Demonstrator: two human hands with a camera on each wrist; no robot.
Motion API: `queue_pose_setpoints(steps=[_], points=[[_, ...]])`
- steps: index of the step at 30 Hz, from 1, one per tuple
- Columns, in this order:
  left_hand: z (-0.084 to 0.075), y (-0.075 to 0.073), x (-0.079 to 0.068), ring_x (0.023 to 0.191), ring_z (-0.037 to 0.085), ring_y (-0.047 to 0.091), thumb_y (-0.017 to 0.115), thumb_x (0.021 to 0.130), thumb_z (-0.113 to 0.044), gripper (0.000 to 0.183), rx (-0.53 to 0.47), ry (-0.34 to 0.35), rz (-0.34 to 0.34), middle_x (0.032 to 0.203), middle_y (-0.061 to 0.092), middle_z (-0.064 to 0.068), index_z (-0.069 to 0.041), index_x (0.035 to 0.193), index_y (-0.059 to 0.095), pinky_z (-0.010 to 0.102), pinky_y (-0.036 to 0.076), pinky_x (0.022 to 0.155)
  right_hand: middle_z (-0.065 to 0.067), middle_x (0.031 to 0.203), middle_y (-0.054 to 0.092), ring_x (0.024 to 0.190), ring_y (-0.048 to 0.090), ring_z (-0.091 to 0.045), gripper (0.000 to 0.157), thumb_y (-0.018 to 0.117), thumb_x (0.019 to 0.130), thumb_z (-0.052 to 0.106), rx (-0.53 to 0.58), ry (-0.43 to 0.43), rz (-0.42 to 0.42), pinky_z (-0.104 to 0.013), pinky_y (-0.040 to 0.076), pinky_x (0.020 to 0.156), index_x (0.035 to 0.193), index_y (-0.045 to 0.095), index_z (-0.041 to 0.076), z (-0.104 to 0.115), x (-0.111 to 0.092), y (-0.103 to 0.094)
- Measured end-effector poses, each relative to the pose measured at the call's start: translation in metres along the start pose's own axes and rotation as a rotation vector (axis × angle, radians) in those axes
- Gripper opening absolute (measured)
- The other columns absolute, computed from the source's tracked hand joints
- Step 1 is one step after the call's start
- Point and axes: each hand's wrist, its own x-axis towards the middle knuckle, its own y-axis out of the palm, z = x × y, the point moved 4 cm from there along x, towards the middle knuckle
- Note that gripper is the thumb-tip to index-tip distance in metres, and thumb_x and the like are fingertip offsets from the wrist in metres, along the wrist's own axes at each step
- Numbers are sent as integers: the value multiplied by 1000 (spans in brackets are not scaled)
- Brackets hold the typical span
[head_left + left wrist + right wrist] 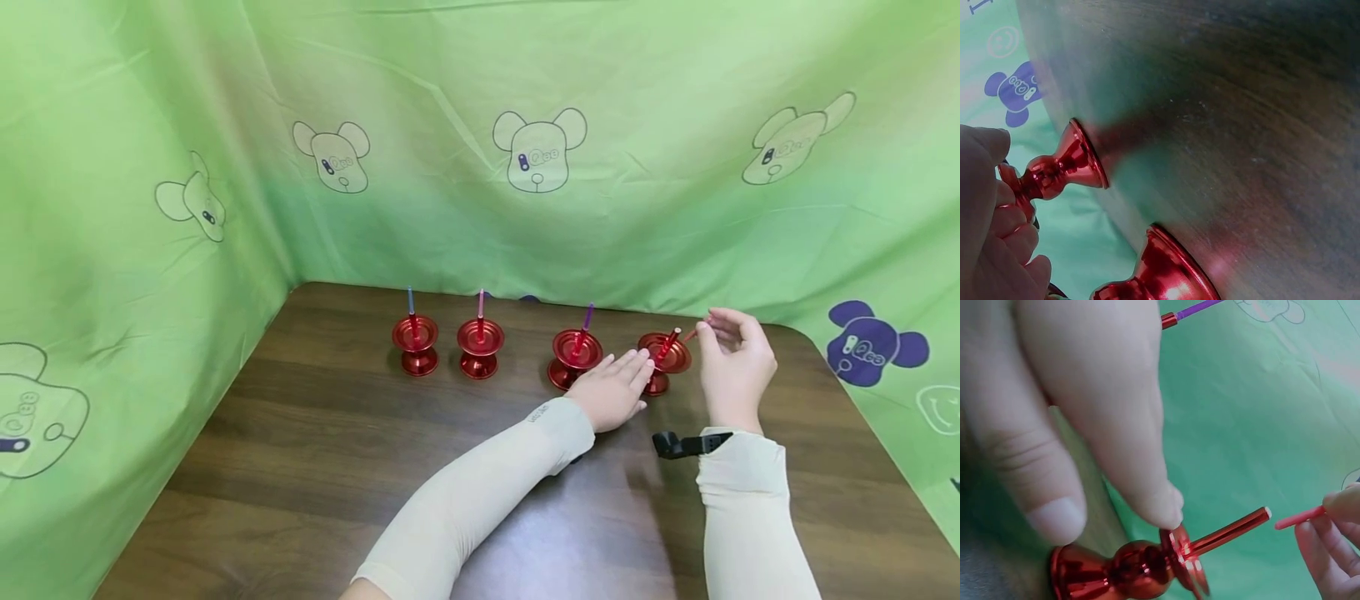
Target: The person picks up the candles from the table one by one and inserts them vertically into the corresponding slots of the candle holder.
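At the right end of the row, a red metallic candle holder (pixel 657 382) has a dish and an upright tube (pixel 1235 531). My left hand (pixel 611 392) holds its dish from the near left side, fingers at the rim; the left wrist view shows them against the dish of this holder (pixel 1054 172). My right hand (pixel 738 367) pinches a thin red candle (pixel 1300 517) between thumb and fingers. The candle's end points at the tube's tip, with a small gap between. Beside my left wrist stands another holder (pixel 576 350) with a purple candle (pixel 588 317).
Two more red holders stand farther left, one with a blue candle (pixel 411 300), the other with a pink candle (pixel 481 303). A green bear-print cloth (pixel 420 217) hangs behind the brown wooden table (pixel 300 467). A black strap (pixel 690 444) circles my right wrist.
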Motion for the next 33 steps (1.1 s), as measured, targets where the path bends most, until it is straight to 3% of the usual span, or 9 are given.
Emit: queue_pose_setpoints(steps=[12,28,33], points=[[-3,2,2,155,9,8,35,109,-49,66,6,0,7,170,8,-6,-22,165,14,28,16,123,19,94,63,86,61,5,23,72,94,8,-16,23,34,-11,51,82,117,73,6,5,12,3],[-1,0,2,155,9,8,35,109,-48,66,6,-14,8,170,8,-6,-22,165,13,29,18,123,17,95,63,87,57,8,25,69,96,11,-105,-37,122,-10,50,83,119,71,2,6,17,11],[-1,0,0,155,9,8,36,109,-48,66,3,-10,10,170,8,-6,-21,165,13,29,18,123,-4,101,70,84,54,15,23,66,96,6,-143,-135,165,-6,48,80,117,71,-1,12,18,14]])
